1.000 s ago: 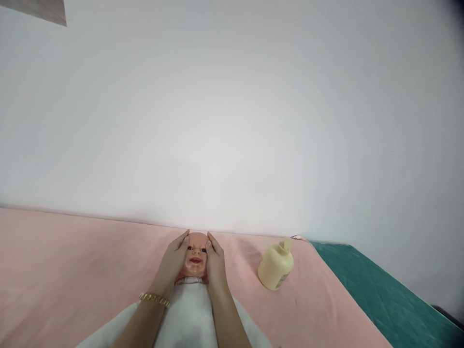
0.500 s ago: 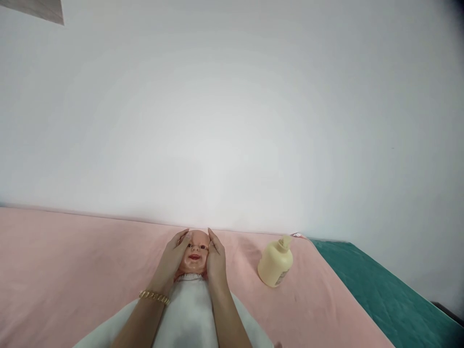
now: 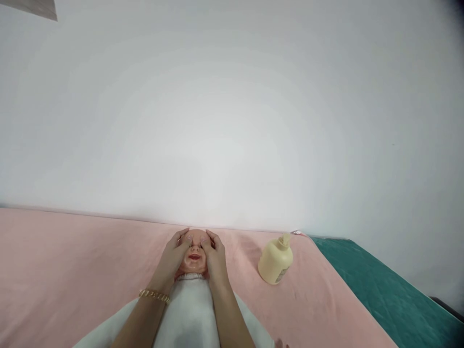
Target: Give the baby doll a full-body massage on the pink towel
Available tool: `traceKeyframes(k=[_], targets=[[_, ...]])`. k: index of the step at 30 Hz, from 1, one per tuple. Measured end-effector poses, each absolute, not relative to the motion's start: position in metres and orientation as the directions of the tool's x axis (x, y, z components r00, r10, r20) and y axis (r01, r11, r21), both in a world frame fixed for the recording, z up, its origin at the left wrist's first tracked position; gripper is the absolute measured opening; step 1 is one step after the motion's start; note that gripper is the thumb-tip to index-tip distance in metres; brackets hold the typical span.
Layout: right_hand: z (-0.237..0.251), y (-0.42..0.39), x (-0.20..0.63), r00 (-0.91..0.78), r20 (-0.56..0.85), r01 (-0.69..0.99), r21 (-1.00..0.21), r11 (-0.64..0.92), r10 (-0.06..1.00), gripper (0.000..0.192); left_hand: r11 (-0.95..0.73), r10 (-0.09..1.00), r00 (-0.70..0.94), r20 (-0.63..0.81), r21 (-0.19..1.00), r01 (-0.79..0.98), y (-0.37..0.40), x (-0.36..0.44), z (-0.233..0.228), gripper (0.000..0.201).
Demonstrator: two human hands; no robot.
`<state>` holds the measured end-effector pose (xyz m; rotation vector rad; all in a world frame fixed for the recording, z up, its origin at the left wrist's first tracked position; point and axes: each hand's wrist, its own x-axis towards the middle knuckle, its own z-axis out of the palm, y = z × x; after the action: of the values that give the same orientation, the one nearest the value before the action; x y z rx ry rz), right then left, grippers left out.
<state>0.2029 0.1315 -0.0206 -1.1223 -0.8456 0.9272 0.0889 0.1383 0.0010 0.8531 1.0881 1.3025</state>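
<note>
A baby doll point(image 3: 195, 265) with a pinkish plastic head lies on its back, dressed in a white garment point(image 3: 190, 309) with a ruffled collar. My left hand point(image 3: 176, 252) wraps the left side of its head, thumb resting by the eye. From the other side my right hand point(image 3: 215, 253) holds the head too, its thumb lying over the eye area. Both hands are closed round the head, and the thumbs largely cover the doll's eyes. A gold bracelet point(image 3: 154, 296) circles my left wrist.
To the right of the doll stands a pale yellow pump bottle point(image 3: 274, 262). A pink sheet point(image 3: 72, 270) covers the surface, with a green cover point(image 3: 387, 285) showing at the right. Behind rises a white wall point(image 3: 232, 121).
My right thumb has moved inward from the side of the doll's head onto its eye area. The left hand stays nearly where it was.
</note>
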Motion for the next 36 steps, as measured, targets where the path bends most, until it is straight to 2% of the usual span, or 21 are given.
traceKeyframes(k=[7,16,22,27,31,36], targets=[[-0.024,0.134,0.203,0.399,0.106,-0.187,-0.963,0.194,0.911,0.037,0.172,0.979,-0.038,-0.203,0.903,-0.394,0.138,0.089,0.004,0.029],[-0.033,0.138,0.206,0.396,0.078,-0.233,-0.955,0.182,0.915,0.042,0.248,0.961,0.005,-0.278,0.851,-0.463,0.129,0.085,0.02,0.033],[-0.025,0.132,0.204,0.377,0.083,-0.209,-0.963,0.172,0.922,0.037,0.157,0.98,-0.031,-0.195,0.867,-0.474,0.132,0.087,0.01,0.026],[-0.017,0.122,0.202,0.305,0.139,-0.083,-0.982,0.171,0.942,0.039,0.129,0.986,-0.042,-0.161,0.898,-0.421,0.138,0.091,-0.001,0.042],[-0.018,0.121,0.202,0.304,0.161,-0.032,-0.983,0.179,0.939,0.044,0.13,0.986,-0.046,-0.161,0.909,-0.397,0.139,0.09,-0.004,0.043],[-0.023,0.126,0.202,0.343,0.155,-0.04,-0.983,0.18,0.926,0.04,0.119,0.988,-0.041,-0.148,0.907,-0.404,0.139,0.091,-0.004,0.044]])
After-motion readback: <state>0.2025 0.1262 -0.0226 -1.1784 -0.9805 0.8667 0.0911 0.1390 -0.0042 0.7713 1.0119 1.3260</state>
